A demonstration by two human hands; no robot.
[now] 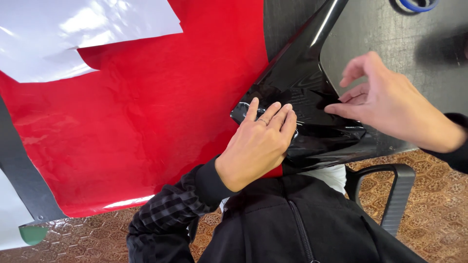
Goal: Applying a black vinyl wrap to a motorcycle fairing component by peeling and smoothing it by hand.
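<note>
Nearest the lens, a black zipped jacket (292, 224) filled the lower centre of the frame. Above it, the left hand (258, 146) lay flat, fingers together, pressing glossy black film (302, 92) onto the dark table (390, 44) at centre. At right, the right hand (390, 97) pinched a film edge between thumb and fingertips. Smooth work here would likely call for steady pressure and a gentle, even pull. Beyond, a red sheet (136, 122) spread left, with white backing paper (73, 34) at upper left.
</note>
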